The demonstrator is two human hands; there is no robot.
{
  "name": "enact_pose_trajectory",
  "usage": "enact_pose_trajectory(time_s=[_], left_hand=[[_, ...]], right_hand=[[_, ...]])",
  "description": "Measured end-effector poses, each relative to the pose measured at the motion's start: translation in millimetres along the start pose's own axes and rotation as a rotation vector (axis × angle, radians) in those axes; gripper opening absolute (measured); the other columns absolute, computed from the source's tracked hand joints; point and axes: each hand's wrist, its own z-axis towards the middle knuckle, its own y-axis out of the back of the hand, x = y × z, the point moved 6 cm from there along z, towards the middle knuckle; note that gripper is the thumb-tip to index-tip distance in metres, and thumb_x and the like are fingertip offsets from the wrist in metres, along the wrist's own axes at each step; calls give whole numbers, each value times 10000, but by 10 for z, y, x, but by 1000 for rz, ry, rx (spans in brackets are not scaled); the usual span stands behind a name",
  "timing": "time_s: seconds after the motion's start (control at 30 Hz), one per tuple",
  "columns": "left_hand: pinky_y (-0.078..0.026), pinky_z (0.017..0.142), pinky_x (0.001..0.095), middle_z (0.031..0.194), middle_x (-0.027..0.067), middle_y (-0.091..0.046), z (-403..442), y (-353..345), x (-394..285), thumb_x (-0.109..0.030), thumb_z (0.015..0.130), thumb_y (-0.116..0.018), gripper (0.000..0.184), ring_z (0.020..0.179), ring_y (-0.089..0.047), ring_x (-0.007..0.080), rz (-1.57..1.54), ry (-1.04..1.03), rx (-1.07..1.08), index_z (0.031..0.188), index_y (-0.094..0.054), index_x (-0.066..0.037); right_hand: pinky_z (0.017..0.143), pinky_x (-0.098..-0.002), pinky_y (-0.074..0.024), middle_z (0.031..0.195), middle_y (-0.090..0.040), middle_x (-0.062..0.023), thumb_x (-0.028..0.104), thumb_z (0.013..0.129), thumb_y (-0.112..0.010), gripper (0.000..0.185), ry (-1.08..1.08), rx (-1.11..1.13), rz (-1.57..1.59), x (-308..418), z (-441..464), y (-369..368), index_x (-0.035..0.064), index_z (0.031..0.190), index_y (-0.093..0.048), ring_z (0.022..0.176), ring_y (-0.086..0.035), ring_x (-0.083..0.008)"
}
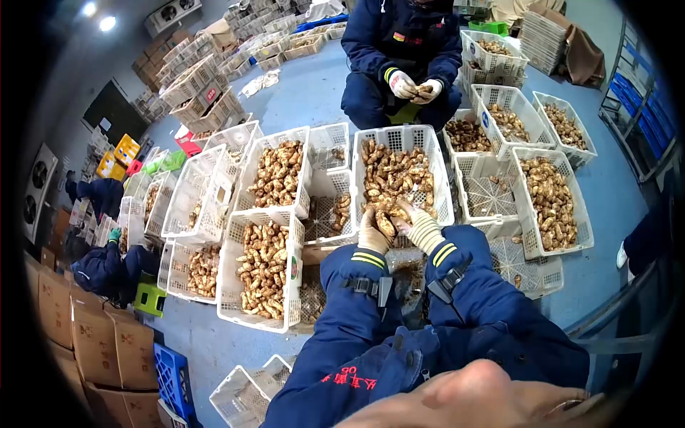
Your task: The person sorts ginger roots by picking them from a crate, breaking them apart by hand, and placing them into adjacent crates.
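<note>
Both my hands, in pale knit gloves, meet over the near end of a white slatted crate (444,187) heaped with brown-and-white mushrooms (394,170). My left hand (372,235) is closed around a mushroom (386,225), its thumb side toward the crate's middle. From the other side my right hand (422,230), in a striped cuff, has its fingers bent against mushrooms at the same spot. Some fingertips are hidden among the mushrooms. Left of this crate, a deeper one (330,207) holds a small heap of mushrooms.
Mushroom-filled crates stand on the left (261,267) and right (548,203). Opposite me a co-worker (402,60) sits holding a mushroom in gloved hands. More workers crouch at far left near a green stool (150,295). Cardboard boxes (96,335) are stacked at lower left.
</note>
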Motion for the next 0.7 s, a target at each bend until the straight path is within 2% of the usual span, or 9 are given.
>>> enact_pose_trajectory(time_s=[0.07,0.17,0.2,0.27,0.37,0.47,0.63,0.67,0.7], left_hand=[[-523,835,473,1102,136,-638,36,53,9,-334,919,-532,334,980,-612,324,-40,32,20,1047,-611,-35],[-520,852,488,1164,174,-616,-1,-42,49,-307,917,-537,314,981,-612,350,-44,63,110,1056,-604,-34],[-519,850,492,1172,175,-613,-13,-55,54,-306,916,-539,311,984,-611,347,-8,65,106,1055,-603,-35],[-518,847,499,1189,177,-606,-57,-107,65,-304,914,-542,305,989,-611,343,64,67,101,1051,-601,-37],[-490,893,509,1129,153,-607,-112,-193,109,-308,909,-552,301,998,-587,337,46,86,74,1049,-583,-44],[-451,954,515,1077,150,-587,-73,-158,125,-349,923,-537,331,1033,-551,335,-15,70,24,1043,-570,-42],[-439,969,526,1082,161,-581,-83,-154,132,-404,923,-536,402,1036,-544,347,-78,76,54,1080,-575,-35],[-440,967,527,1091,163,-581,-103,-152,136,-406,922,-539,408,1037,-544,348,-75,71,31,1086,-576,-34],[-451,950,531,1124,178,-588,-83,-187,135,-407,919,-542,414,1045,-557,351,-115,131,225,1094,-576,-34]], right_hand=[[884,-373,-492,1222,-582,-229,362,892,-608,618,-26,48,243,-68,32,-93,41,1383,-412,1101,-585,-344],[878,-372,-496,1199,-598,-221,310,915,-578,590,-174,4,54,-86,-40,8,21,1394,-390,1069,-604,-333],[862,-432,-491,1127,-618,-251,408,911,-551,568,-196,-3,151,8,-73,95,52,1344,-456,1044,-595,-402],[834,-435,-495,1075,-629,-258,329,903,-576,506,-153,-55,242,-338,27,-176,33,1303,-484,1009,-604,-408],[821,-432,-494,1045,-633,-267,272,895,-589,464,-101,-106,51,-369,-62,-51,26,1278,-501,987,-611,-403],[828,-425,-490,1041,-641,-255,286,892,-593,469,-225,-51,36,-390,-59,38,24,1272,-509,985,-614,-396],[799,-441,-496,1040,-655,-226,360,867,-630,566,-165,-183,19,-476,-106,9,55,1322,-491,942,-624,-368],[811,-437,-494,1073,-646,-218,354,872,-626,560,-176,-165,177,-451,-119,4,62,1329,-486,952,-624,-366],[822,-433,-493,1106,-638,-209,348,877,-623,555,-187,-145,335,-344,-149,56,69,1336,-482,961,-624,-365]])
